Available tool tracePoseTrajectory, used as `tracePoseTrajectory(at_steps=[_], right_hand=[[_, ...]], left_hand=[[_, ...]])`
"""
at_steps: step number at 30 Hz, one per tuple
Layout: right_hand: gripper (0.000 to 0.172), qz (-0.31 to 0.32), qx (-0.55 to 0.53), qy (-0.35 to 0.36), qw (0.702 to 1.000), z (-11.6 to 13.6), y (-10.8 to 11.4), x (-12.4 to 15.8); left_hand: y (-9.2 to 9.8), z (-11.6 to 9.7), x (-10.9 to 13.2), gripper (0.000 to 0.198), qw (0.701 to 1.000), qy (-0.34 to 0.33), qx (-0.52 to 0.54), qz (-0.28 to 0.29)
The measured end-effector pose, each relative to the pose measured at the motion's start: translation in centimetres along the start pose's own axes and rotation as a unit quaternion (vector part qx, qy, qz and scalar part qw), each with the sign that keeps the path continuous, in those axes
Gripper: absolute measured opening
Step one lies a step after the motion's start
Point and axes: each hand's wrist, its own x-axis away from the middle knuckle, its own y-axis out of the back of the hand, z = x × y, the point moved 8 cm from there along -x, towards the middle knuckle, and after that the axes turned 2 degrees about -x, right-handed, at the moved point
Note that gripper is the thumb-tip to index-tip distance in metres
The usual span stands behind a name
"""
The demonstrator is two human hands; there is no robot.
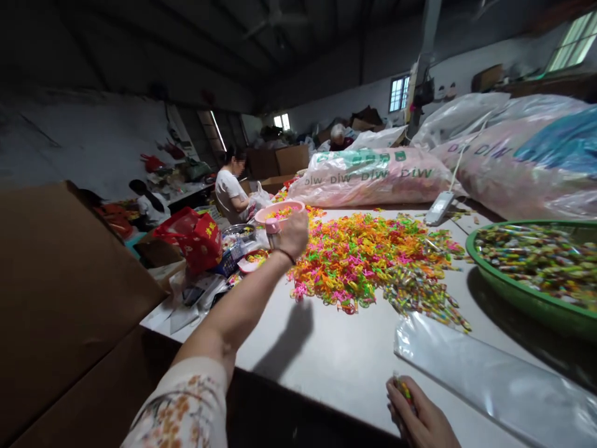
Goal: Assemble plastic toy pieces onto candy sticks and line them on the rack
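Observation:
My left hand (293,238) reaches far across the table, with a dark band at its wrist. Its fingers curl away from me beside a pink basin (261,215) of small colourful pieces, and whatever they hold is hidden. Close to that hand is a pink-lidded container (273,226). Low at the right, my right hand (422,412) is closed around small colourful wrapped sticks (405,393). A wide heap of bright plastic pieces (345,261) covers the table's middle. Clear-wrapped sticks (422,295) lie along its near right edge.
Clear plastic bags (489,370) lie flat at the right, below a green basket (527,300) of wrapped sticks. Large stuffed sacks (373,180) line the back, near a power strip (439,208). A red bag (198,239) and cardboard (69,261) stand left. Other people (231,190) sit beyond.

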Motion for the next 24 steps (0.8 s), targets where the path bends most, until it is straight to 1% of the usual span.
tracePoseTrajectory(at_steps=[1,2,3,4,5,7,9,11,13,15,19,20,22,24], right_hand=[[0.046,-0.008,0.004,-0.004,1.000,0.2,0.1,0.3],[0.047,-0.020,0.012,-0.008,1.000,0.4,0.2,0.6],[0.049,-0.034,0.020,-0.011,0.999,0.7,0.4,0.8],[0.051,-0.048,0.028,-0.012,0.998,1.1,0.5,1.1],[0.053,-0.058,0.034,-0.012,0.998,1.4,0.7,1.2],[0.051,-0.056,0.042,-0.013,0.997,1.7,0.6,1.3],[0.049,-0.029,0.053,-0.022,0.998,1.6,0.4,1.1],[0.048,0.006,0.063,-0.031,0.998,1.1,0.0,0.9],[0.047,0.023,0.068,-0.027,0.997,0.8,-0.1,0.7],[0.045,0.020,0.070,-0.015,0.997,0.9,0.0,0.7],[0.045,0.018,0.057,-0.018,0.998,0.9,0.0,0.7],[0.047,0.012,0.049,-0.023,0.998,0.8,0.1,0.7],[0.056,-0.006,0.028,-0.032,0.999,0.7,0.3,0.6],[0.063,-0.008,0.001,-0.039,0.999,0.3,0.3,0.5]], left_hand=[[1.6,2.6,-1.3,0.029,0.995,0.086,-0.005,-0.059],[2.4,4.7,-1.7,0.032,0.984,0.149,-0.006,-0.100],[1.9,6.1,-1.4,0.033,0.978,0.184,0.006,-0.098],[0.2,7.0,-0.5,0.031,0.976,0.207,0.030,-0.059],[-1.8,7.3,1.0,0.029,0.976,0.214,0.044,-0.017],[-6.3,7.1,5.2,0.024,0.972,0.223,0.060,0.053],[-10.6,6.7,9.7,0.021,0.962,0.243,0.071,0.104],[-13.7,6.2,13.2,0.024,0.955,0.260,0.079,0.117],[-15.6,6.0,14.9,0.029,0.954,0.267,0.089,0.105],[-16.6,6.0,15.3,0.030,0.952,0.271,0.105,0.094],[-17.4,6.5,14.9,0.013,0.946,0.278,0.144,0.082],[-17.4,6.7,14.9,0.010,0.944,0.282,0.154,0.078],[-17.4,7.0,15.5,0.005,0.938,0.293,0.175,0.064],[-17.3,7.3,16.6,0.007,0.927,0.310,0.202,0.052]])
